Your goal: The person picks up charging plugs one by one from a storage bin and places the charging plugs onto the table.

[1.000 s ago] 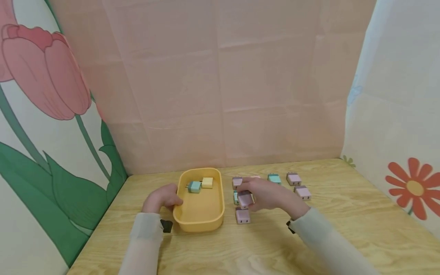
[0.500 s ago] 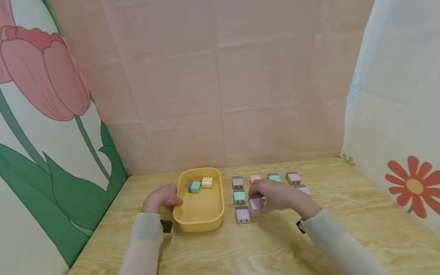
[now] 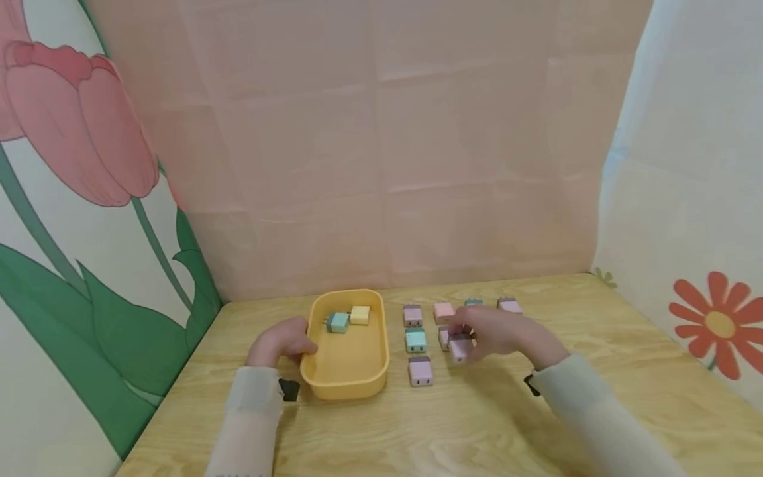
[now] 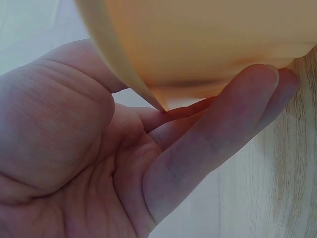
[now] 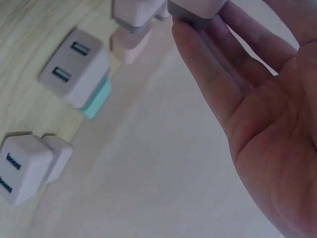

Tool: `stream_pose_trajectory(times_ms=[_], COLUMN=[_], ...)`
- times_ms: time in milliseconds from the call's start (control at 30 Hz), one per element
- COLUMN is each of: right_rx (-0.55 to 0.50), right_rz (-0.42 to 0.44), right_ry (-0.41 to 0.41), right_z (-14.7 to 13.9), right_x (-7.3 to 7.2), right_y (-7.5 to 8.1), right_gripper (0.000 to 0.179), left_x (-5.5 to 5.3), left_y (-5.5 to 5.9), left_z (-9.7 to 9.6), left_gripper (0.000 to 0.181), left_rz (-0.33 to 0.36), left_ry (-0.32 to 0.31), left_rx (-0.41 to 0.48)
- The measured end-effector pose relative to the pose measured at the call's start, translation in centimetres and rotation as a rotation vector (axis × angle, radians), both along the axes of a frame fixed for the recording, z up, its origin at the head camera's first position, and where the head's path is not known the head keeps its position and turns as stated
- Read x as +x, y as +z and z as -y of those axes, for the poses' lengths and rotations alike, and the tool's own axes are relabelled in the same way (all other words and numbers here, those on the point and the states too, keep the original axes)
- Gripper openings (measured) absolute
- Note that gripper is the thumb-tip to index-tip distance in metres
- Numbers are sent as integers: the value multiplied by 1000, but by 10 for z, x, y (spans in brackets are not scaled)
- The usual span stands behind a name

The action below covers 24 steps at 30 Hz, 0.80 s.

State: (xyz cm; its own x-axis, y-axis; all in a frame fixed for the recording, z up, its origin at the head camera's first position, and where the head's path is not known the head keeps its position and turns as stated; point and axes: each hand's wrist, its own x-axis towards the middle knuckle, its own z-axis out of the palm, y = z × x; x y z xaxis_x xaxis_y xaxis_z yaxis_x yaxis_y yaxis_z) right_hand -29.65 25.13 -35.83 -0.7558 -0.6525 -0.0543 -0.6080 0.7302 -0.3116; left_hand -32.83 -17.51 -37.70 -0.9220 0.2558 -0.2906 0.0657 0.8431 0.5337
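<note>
My left hand point(image 3: 283, 343) grips the left side of a yellow plastic bin point(image 3: 344, 383), thumb at the rim. In the left wrist view the fingers point(image 4: 213, 134) lie outside and under its wall. Inside the bin are a teal plug charger point(image 3: 338, 322) and a yellow plug charger point(image 3: 359, 315). My right hand point(image 3: 503, 329) holds a purple plug charger point(image 3: 460, 350) by its sides; only the charger's end point(image 5: 195, 9) shows in the right wrist view. Just left of it, partly covered, is another purple charger point(image 3: 444, 338).
Between bin and right hand stand a purple charger point(image 3: 412, 316), a teal charger point(image 3: 415, 340) and a nearer purple charger point(image 3: 420, 371). Farther back are a pink charger point(image 3: 444, 313), a teal one point(image 3: 473, 302) and a purple one point(image 3: 509, 305). Cloth screens border the wooden table point(image 3: 381, 444).
My right hand has moved to the right, away from the bin, with a purple charger at its fingertips. The teal charger beside the bin is uncovered. My left hand stays put.
</note>
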Motion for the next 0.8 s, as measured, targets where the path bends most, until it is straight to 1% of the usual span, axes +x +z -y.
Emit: stream_pose_trajectory(times_ms=[100, 200, 433, 667, 800], right_rx=[18, 19, 23, 49, 43], right_rz=[33, 58, 123, 139, 153], right_ry=[-22, -35, -63, -94, -104], right_z=[-4, -6, -1, 4, 6], right_x=[0, 1, 4, 6, 7], right_y=[-3, -5, -4, -4, -7], right_gripper=[30, 35, 37, 41, 44], left_x=[-1, -2, -2, -1, -1], left_y=[-2, -4, -3, 1, 1], left_z=[-2, -4, -2, -1, -1], left_gripper=[24, 26, 31, 29, 26], left_rz=[7, 18, 30, 24, 22], left_ry=[-3, 10, 21, 17, 8], left_rx=[-2, 5, 24, 12, 15])
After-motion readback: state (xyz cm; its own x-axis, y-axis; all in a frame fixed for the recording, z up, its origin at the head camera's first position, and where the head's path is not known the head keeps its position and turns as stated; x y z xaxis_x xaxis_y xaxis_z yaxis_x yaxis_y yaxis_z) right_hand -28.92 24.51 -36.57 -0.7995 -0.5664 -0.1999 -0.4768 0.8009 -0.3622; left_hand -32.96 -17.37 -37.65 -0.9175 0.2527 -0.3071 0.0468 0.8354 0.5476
